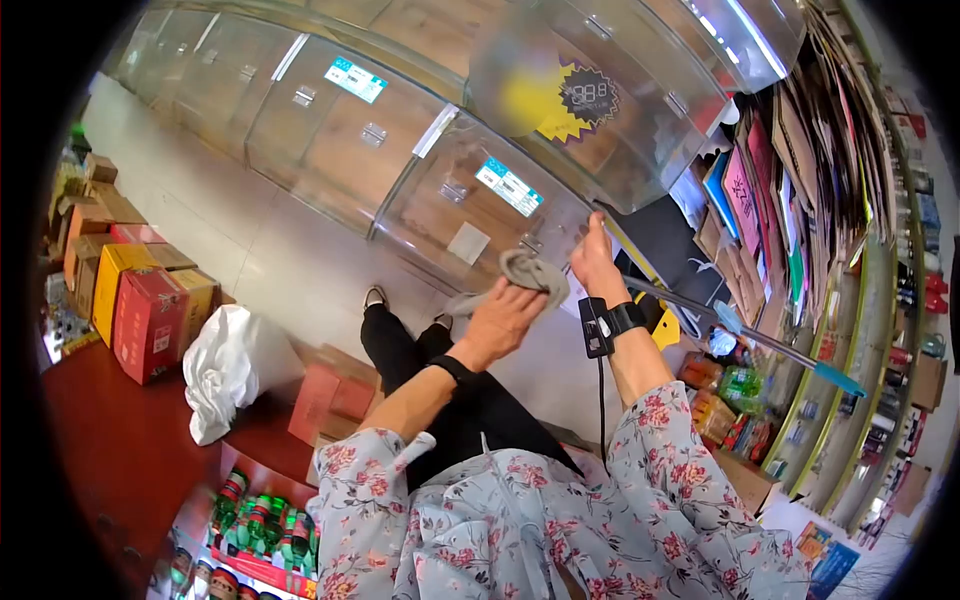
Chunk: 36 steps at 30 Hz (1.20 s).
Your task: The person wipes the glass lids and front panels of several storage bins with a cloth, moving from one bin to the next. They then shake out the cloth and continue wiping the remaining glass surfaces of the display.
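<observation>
While a pale tiled floor (pixel 235 225) spreads beneath the person, a row of clear plastic bins with metal hinges (pixel 320 130) runs across the upper part of the view, tan panels showing through it. On the left, a glossy dark-red tabletop (pixel 120 440) bears a crumpled white plastic bag (pixel 235 365), near red and yellow cardboard boxes (pixel 148 320); green bottles with red labels (pixel 262 525) stand below. On the right are upright flattened cardboard sheets (pixel 800 170) and curved yellow-edged shelves (pixel 850 370).

Soft and rumpled, the grey-beige cloth (pixel 540 272) is bunched into a loose, rounded fold at its upper end, a thinner flap showing on the other side of the hand. Its long axis slants from the flap at lower left up to the bunched end at upper right, close to the front of the nearest bin; whether it touches the bin, I cannot tell.

The left hand (pixel 504 320) holds the cloth under slightly spread fingers. The right hand (pixel 597 258), just beside it, is narrow and partly curled, its thumb raised; whether it grips anything, I cannot tell
</observation>
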Motion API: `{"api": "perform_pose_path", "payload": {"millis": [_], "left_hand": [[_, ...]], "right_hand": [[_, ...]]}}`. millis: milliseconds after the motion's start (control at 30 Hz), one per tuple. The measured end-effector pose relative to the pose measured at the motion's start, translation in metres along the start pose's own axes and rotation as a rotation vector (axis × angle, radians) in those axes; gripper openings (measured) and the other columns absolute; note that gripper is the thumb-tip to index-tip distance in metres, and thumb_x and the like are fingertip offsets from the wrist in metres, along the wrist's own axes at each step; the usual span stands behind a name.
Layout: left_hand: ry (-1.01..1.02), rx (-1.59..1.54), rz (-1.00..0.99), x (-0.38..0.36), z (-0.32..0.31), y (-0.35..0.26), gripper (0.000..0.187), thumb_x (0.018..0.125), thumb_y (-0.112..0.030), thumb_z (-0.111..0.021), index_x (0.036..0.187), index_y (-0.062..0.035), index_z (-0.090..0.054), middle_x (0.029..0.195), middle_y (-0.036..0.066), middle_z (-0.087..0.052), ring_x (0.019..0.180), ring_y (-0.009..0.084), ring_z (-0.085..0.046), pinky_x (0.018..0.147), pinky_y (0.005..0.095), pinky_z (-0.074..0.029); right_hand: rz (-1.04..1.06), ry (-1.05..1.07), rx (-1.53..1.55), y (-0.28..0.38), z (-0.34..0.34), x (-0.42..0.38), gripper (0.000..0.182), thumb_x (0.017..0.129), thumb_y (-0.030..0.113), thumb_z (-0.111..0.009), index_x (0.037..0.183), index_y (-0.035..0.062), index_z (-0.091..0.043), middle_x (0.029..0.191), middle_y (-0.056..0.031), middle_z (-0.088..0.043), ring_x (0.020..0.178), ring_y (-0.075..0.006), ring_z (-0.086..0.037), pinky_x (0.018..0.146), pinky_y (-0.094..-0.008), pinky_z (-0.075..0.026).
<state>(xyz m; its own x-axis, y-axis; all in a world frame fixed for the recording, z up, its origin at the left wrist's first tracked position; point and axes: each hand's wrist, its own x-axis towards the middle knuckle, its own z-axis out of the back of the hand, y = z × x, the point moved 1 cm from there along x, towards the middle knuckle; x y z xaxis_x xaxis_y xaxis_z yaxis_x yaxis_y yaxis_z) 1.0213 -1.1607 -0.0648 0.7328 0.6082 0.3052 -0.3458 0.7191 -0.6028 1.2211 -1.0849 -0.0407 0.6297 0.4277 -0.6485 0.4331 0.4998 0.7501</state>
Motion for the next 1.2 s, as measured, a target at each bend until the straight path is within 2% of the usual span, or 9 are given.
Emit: {"api": "perform_pose_path", "payload": {"millis": [167,333,400,500,633,767,900,1100,1200], "left_hand": [[0.012,-0.065,-0.242,-0.017,0.011,0.031,0.051,0.077,-0.008,-0.062,0.128,-0.0072,-0.057,0.121,0.010,-0.059,0.119,0.0271,-0.053,0.113,0.0455,-0.034],[-0.061,0.235,0.708,-0.075,0.084,0.114,0.025,0.086,-0.009,-0.055,0.108,-0.0018,-0.064,0.110,0.022,-0.063,0.105,0.0408,-0.057,0.094,0.0481,-0.043],[-0.516,0.273,0.846,-0.087,0.076,0.183,0.025,0.095,-0.015,-0.053,0.109,0.0047,-0.059,0.108,0.027,-0.060,0.100,0.0454,-0.054,0.091,0.0490,-0.042],[-0.713,0.062,0.934,-0.073,0.067,0.182,0.031,0.099,-0.021,-0.052,0.110,0.0084,-0.055,0.107,0.030,-0.057,0.097,0.0473,-0.052,0.087,0.0510,-0.041],[-0.589,0.064,0.922,-0.061,0.023,0.091,0.024,0.095,-0.012,-0.053,0.106,0.0092,-0.054,0.098,0.030,-0.055,0.092,0.0462,-0.051,0.081,0.0502,-0.041],[-0.331,-0.508,1.071,-0.048,-0.018,0.001,0.035,0.096,-0.017,-0.056,0.106,0.0156,-0.051,0.108,0.039,-0.055,0.106,0.0524,-0.054,0.091,0.0532,-0.045],[0.023,-1.084,1.389,0.000,0.051,-0.038,0.030,0.101,-0.016,-0.046,0.112,0.0111,-0.052,0.108,0.029,-0.062,0.102,0.0390,-0.064,0.086,0.0486,-0.052],[-0.573,-2.120,1.335,0.008,0.028,-0.010,0.022,0.099,-0.013,-0.049,0.108,0.0057,-0.056,0.102,0.014,-0.066,0.097,0.0237,-0.067,0.081,0.0401,-0.056],[-0.473,-0.967,1.122,-0.004,0.064,0.032,0.027,0.096,-0.022,-0.058,0.089,0.0042,-0.056,0.079,0.013,-0.062,0.070,0.0252,-0.051,0.064,0.0396,-0.042]], "right_hand": [[-0.008,-0.016,0.041,-0.009,0.003,0.017,0.059,0.101,0.053,-0.048,0.127,0.0016,-0.054,0.120,-0.0096,-0.058,0.108,-0.0219,-0.055,0.096,-0.0315,-0.045],[0.015,-0.013,-0.037,-0.012,0.006,0.024,0.057,0.101,0.054,-0.048,0.127,0.0036,-0.053,0.121,-0.0096,-0.057,0.106,-0.0218,-0.055,0.094,-0.0327,-0.047],[-0.031,-0.049,-0.009,-0.014,0.003,0.021,0.057,0.100,0.055,-0.048,0.126,0.0045,-0.054,0.119,-0.0090,-0.057,0.104,-0.0211,-0.055,0.091,-0.0331,-0.048],[0.028,-0.088,-0.026,-0.023,0.008,0.049,0.056,0.100,0.056,-0.047,0.123,0.0059,-0.055,0.112,-0.0070,-0.057,0.099,-0.0204,-0.057,0.085,-0.0341,-0.051],[-0.021,-0.082,-0.016,-0.022,0.010,0.044,0.052,0.100,0.056,-0.047,0.120,0.0085,-0.055,0.107,-0.0056,-0.058,0.093,-0.0195,-0.056,0.078,-0.0336,-0.050],[-0.024,-0.050,0.034,-0.022,0.014,0.048,0.047,0.100,0.056,-0.046,0.114,0.0122,-0.056,0.099,-0.0045,-0.058,0.083,-0.0183,-0.056,0.068,-0.0316,-0.048],[-0.073,-0.051,0.020,-0.021,0.018,0.055,0.045,0.101,0.056,-0.046,0.113,0.0135,-0.057,0.096,-0.0032,-0.059,0.081,-0.0185,-0.057,0.067,-0.0314,-0.049],[-0.044,-0.025,0.051,-0.023,0.018,0.057,0.046,0.100,0.057,-0.047,0.110,0.0137,-0.058,0.095,-0.0019,-0.059,0.080,-0.0174,-0.057,0.066,-0.0313,-0.050],[-0.019,-0.027,0.042,-0.023,0.016,0.055,0.048,0.098,0.059,-0.048,0.112,0.0135,-0.057,0.096,-0.0027,-0.059,0.081,-0.0179,-0.056,0.066,-0.0333,-0.047]]}}
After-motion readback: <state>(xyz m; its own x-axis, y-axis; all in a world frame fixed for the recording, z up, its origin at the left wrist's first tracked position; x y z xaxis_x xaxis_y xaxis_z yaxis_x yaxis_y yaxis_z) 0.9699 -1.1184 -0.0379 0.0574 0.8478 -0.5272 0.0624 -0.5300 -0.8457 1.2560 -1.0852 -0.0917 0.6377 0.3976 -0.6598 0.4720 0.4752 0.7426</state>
